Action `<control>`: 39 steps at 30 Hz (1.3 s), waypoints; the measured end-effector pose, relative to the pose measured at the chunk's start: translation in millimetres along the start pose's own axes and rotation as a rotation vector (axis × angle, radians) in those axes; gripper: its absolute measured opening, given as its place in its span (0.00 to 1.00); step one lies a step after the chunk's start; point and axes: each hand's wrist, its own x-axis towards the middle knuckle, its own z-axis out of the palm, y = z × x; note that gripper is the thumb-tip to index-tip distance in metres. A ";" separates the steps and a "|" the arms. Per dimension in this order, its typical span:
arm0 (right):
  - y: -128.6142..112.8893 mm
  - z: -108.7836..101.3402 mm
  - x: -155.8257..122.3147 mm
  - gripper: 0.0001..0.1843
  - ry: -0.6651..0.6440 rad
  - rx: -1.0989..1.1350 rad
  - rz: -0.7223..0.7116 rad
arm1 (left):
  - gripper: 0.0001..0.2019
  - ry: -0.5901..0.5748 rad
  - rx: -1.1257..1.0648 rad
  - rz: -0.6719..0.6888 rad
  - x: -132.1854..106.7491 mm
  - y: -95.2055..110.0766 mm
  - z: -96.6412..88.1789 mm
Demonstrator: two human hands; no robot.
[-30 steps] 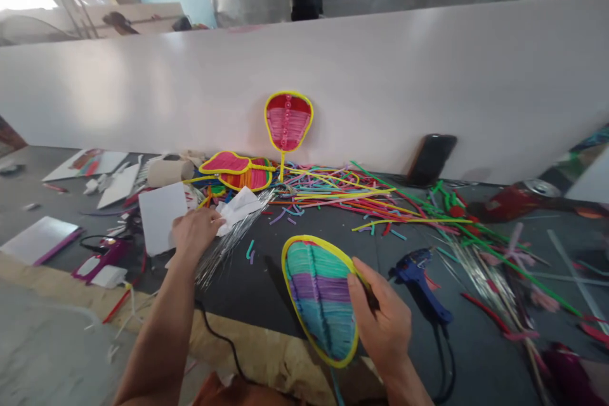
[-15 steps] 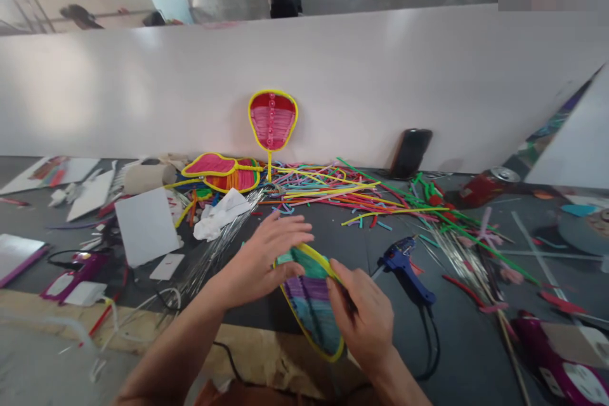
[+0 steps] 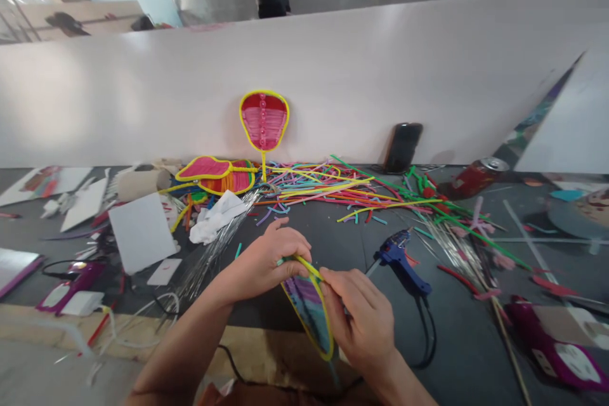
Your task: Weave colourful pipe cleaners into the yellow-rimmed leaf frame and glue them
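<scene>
A fan-shaped pipe-cleaner panel (image 3: 310, 309), striped teal, blue and purple with a yellow rim, is held tilted over the table's front edge. My left hand (image 3: 272, 259) is closed on its upper left rim, thumb below and fingers curled over the top. With thumb and index finger, my right hand (image 3: 360, 309) pinches the yellow rim at the upper right. Parts of the panel are hidden behind both hands. To the right of my right hand lies a blue glue gun (image 3: 404, 261) with a dark cord.
A pink fan with yellow rim (image 3: 264, 120) stands upright against the white partition (image 3: 342, 76). Loose pipe cleaners (image 3: 323, 187) spread behind my hands. A phone (image 3: 403, 148) leans at the back, near a red can (image 3: 478, 177). Papers (image 3: 143, 228) and purple devices (image 3: 554, 349) lie at the sides.
My left fingers, stretched out above the panel before, have curled down onto its rim. The panel has turned more edge-on, and my right hand has shifted its pinch slightly along the rim.
</scene>
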 end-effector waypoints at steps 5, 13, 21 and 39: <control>0.7 -2.5 0.7 0.11 0.017 0.000 0.034 | 0.13 0.003 -0.010 0.017 1.8 -0.5 0.7; 3.5 -1.7 -6.2 0.14 -0.026 -0.021 0.000 | 0.09 0.037 -0.021 -0.020 2.3 -3.5 3.2; 4.1 2.9 -12.3 0.15 -0.027 -0.060 -0.017 | 0.13 0.120 -0.070 -0.111 3.7 -4.0 8.9; 10.1 19.0 -1.6 0.16 0.069 -0.193 0.007 | 0.11 0.444 -0.379 -0.342 -4.1 4.6 55.4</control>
